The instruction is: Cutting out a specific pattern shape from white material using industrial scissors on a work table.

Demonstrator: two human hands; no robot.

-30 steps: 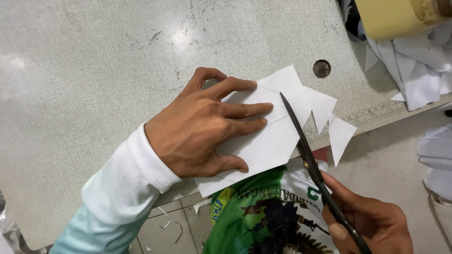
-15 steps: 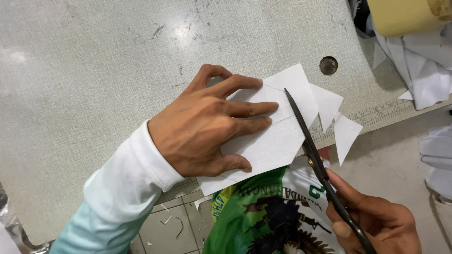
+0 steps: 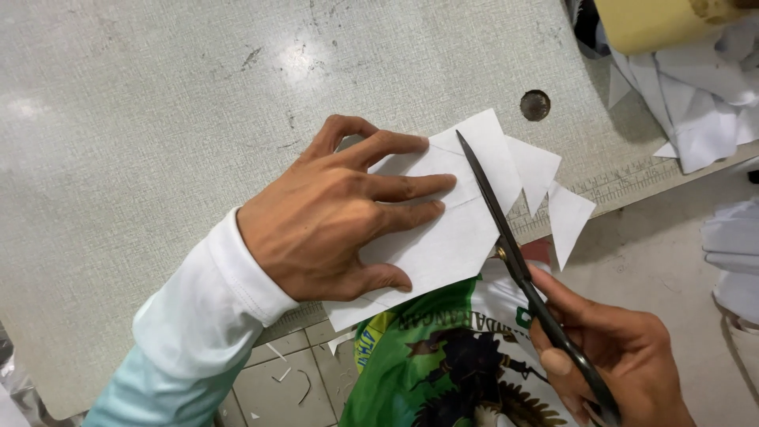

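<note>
Tabletop [image 3: 158, 119]: grey, speckled.
L hand [image 3: 332, 217]: fingers spread, pressed flat on white paper [image 3: 443, 237] at the tabletop's near edge; same hold as 1 s ago.
Scissors [image 3: 506, 237]: black, blades nearly shut along paper's right side, tip further up than before, so cut is nearly through.
Offcuts [image 3: 565, 213]: right of blades.
R hand [image 3: 617, 364]: off the edge, gripping the handles.

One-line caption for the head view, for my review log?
Left hand presses white paper flat on a grey table while right hand cuts it with black scissors.
</note>
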